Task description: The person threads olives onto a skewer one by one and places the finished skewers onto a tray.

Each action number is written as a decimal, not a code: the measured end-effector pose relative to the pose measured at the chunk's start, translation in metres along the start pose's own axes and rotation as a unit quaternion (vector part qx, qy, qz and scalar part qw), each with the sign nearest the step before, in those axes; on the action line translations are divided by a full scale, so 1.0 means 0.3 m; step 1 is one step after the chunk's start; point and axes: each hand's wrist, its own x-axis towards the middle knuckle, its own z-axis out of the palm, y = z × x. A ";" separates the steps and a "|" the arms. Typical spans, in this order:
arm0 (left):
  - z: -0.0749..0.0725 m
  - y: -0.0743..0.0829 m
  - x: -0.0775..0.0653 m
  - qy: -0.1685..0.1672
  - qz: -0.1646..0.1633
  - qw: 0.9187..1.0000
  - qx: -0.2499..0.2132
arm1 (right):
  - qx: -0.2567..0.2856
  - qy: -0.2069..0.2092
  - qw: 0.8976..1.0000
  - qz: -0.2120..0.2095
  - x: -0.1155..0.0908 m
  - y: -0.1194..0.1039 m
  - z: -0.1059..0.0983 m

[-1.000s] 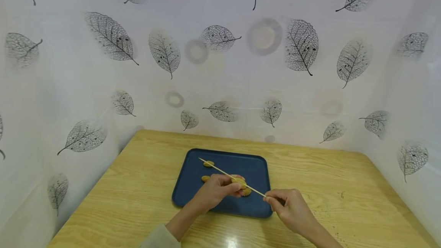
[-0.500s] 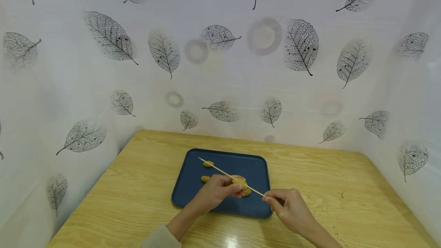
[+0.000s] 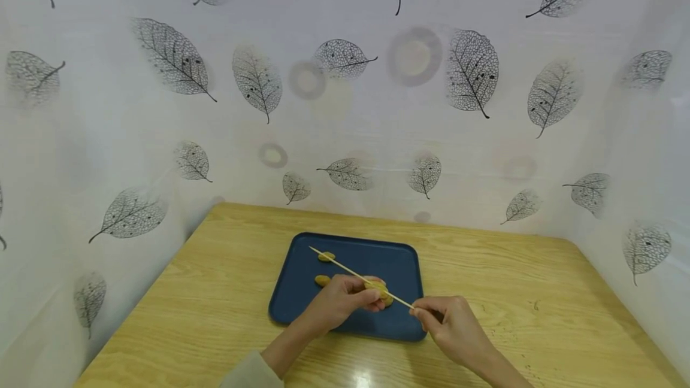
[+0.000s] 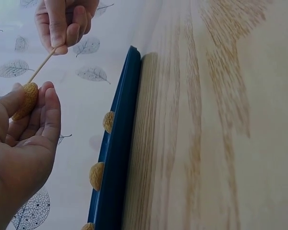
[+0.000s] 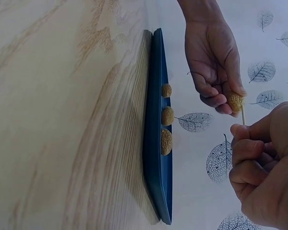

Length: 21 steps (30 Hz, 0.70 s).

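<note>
My left hand (image 3: pixel 339 303) pinches a tan oval piece with a rough, pitted surface (image 4: pixel 27 101) between thumb and fingers, above the blue tray (image 3: pixel 356 327). A thin wooden skewer (image 3: pixel 345 266) runs diagonally across this piece in the head view, its pointed end toward the far left of the tray. Thumb and fingertips of my right hand (image 3: pixel 451 322) pinch the skewer's near end, just beyond the tray's right front corner. In the right wrist view, a short length of skewer (image 5: pixel 243 115) shows between that hand and the piece.
More such oval pieces lie on the tray: one at the far left (image 3: pixel 326 256), one below it (image 3: pixel 322 280), and another behind the left fingertips (image 3: pixel 389 300). The tray sits on a wood-grain table (image 3: pixel 215 292), with a leaf-patterned curtain (image 3: pixel 345 124) around its back and sides.
The right hand and the skewer have shifted very slightly to the left. The left hand keeps its hold on the oval piece, almost still.
</note>
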 end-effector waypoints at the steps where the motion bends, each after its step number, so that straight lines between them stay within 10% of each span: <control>1: 0.001 0.001 0.001 -0.001 0.000 1.000 0.001 | 0.001 0.000 1.000 0.001 0.000 0.001 -0.001; 21: 0.013 -0.006 0.002 -0.011 0.003 1.000 -0.006 | 0.000 0.001 1.000 -0.003 0.001 -0.004 0.003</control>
